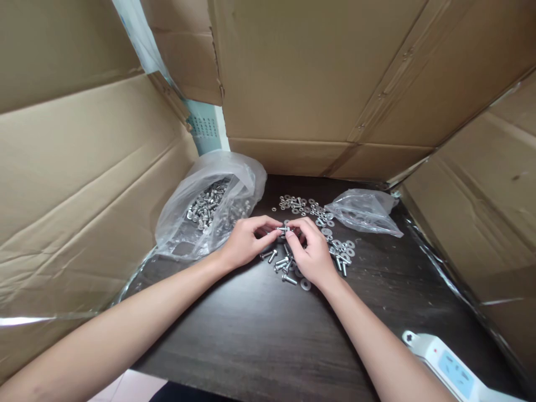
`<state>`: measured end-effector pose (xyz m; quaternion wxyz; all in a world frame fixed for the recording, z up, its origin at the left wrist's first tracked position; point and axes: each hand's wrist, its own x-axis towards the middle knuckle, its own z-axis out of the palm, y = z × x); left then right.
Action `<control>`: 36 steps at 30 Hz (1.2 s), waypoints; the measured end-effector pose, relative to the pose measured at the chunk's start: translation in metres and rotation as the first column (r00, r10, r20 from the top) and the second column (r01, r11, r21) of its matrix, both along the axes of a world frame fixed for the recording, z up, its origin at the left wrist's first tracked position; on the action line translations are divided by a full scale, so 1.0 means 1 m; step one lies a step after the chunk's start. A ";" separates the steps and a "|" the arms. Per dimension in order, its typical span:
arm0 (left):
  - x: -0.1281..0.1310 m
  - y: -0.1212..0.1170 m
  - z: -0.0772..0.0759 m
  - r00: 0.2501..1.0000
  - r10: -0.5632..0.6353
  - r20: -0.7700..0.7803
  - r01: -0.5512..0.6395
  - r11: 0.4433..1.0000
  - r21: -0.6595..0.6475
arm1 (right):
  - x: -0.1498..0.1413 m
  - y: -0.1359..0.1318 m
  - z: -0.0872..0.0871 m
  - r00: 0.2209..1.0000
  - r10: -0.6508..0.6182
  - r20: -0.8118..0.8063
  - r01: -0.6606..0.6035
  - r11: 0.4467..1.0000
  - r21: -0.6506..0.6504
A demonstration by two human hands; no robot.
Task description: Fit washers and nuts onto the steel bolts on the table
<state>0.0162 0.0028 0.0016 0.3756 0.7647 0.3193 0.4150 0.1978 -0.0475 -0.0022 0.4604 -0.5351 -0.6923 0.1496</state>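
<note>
My left hand [250, 239] and my right hand [309, 245] meet over the dark table, both pinching one small metal bolt [282, 229] held sideways between their fingertips. Whether a nut or washer sits on it is too small to tell. Just below my hands lie several loose bolts [288, 279] with flat washers [305, 285] among them. Behind and to the right of my fingers, nuts [304, 210] and more washers are scattered. To the left of my left hand, a clear plastic bag [171, 223] lies open with many bolts [206, 206] inside.
A second clear bag [368, 209], crumpled, rests at the back right. Cardboard walls [293, 84] enclose the dark table [234, 335] on the left, back and right. A white power strip [454, 365] sits at the front right, beside my right forearm.
</note>
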 end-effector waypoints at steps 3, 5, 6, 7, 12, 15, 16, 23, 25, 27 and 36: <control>0.000 0.000 0.000 1.000 -0.018 -0.005 0.017 1.000 -0.006 | 0.000 0.000 -0.001 1.000 0.017 -0.001 -0.017 1.000 -0.004; 0.000 0.000 0.000 1.000 -0.017 -0.009 0.017 1.000 -0.005 | 0.000 0.000 -0.001 1.000 0.028 0.002 -0.028 1.000 -0.006; 0.000 0.000 0.001 1.000 -0.014 -0.009 0.014 1.000 -0.007 | 0.000 0.000 -0.001 1.000 0.029 0.002 -0.029 1.000 -0.006; 0.000 0.000 0.001 1.000 -0.011 -0.009 0.011 1.000 -0.010 | 0.000 0.000 -0.001 1.000 0.027 0.000 -0.027 1.000 -0.006; 0.000 0.000 0.001 1.000 -0.013 -0.005 0.013 1.000 -0.017 | 0.000 0.000 0.001 0.999 0.027 0.018 -0.027 1.000 0.008; 0.000 0.000 0.001 0.999 -0.032 -0.006 0.032 0.999 -0.026 | 0.000 0.000 0.003 0.998 0.038 0.056 -0.038 0.999 -0.002; 0.000 0.000 0.001 0.999 -0.039 -0.005 0.039 0.999 -0.033 | 0.000 0.000 0.004 0.997 0.038 0.064 -0.038 0.999 -0.008; 0.000 -0.001 0.003 0.999 -0.035 0.016 0.037 0.997 -0.072 | 0.001 -0.001 0.003 1.000 0.019 -0.010 -0.019 1.000 -0.005; 0.000 -0.001 0.003 0.999 -0.034 0.018 0.035 0.997 -0.072 | 0.001 -0.001 0.001 0.999 0.030 -0.026 -0.030 1.000 -0.009; 0.000 0.000 0.003 1.000 -0.026 0.017 0.028 0.997 -0.068 | 0.002 -0.001 0.001 0.999 0.042 -0.011 -0.042 0.999 -0.015; 0.000 0.000 0.001 1.000 -0.009 0.007 0.009 0.998 -0.055 | 0.000 -0.001 0.004 0.995 0.058 0.079 -0.057 0.998 -0.013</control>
